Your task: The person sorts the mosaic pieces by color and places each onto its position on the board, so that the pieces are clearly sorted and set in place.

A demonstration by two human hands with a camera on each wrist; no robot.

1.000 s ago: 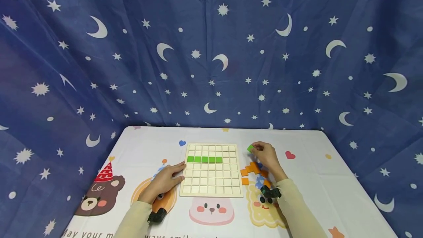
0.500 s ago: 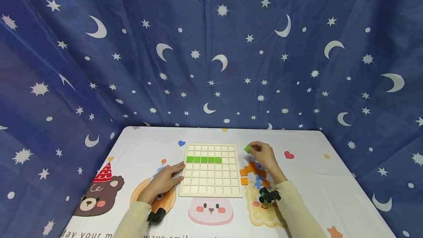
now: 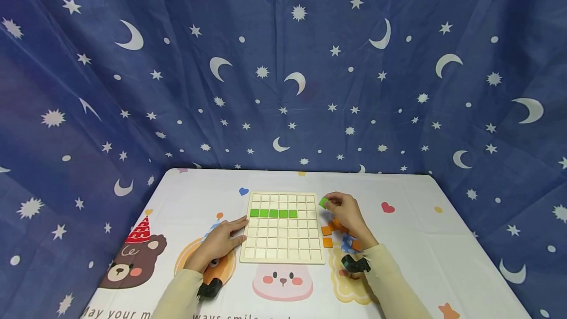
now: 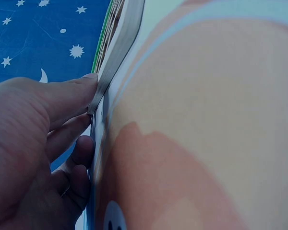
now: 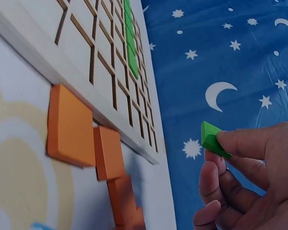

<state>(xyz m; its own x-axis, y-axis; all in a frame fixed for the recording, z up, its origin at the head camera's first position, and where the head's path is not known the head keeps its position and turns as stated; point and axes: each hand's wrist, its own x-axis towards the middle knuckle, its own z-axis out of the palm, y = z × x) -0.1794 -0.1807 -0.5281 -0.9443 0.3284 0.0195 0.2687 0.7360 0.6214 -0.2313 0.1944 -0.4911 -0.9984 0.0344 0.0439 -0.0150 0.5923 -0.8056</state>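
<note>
A pale wooden grid board (image 3: 283,240) lies on the table, with a row of several green tiles (image 3: 274,213) set in its third row from the back. My left hand (image 3: 221,239) rests at the board's left edge, fingers extended; in the left wrist view its fingertips (image 4: 91,79) touch the board's side. Just off the board's right edge, my right hand (image 3: 346,209) pinches a single green tile (image 3: 323,203) between thumb and fingers. The right wrist view shows that tile (image 5: 211,138) raised and tilted, its other fingers loosely curled below.
Several orange tiles (image 3: 327,242) lie loose along the board's right side, some partly hidden beneath the right hand and wrist. The white tablecloth (image 3: 412,250) carries printed cartoon figures. Behind the table hangs a blue curtain (image 3: 283,63) with moons and stars.
My right hand has moved left and slightly forward toward me with the green tile, bringing it closer to the board's right edge. The left hand and the board stay put.
</note>
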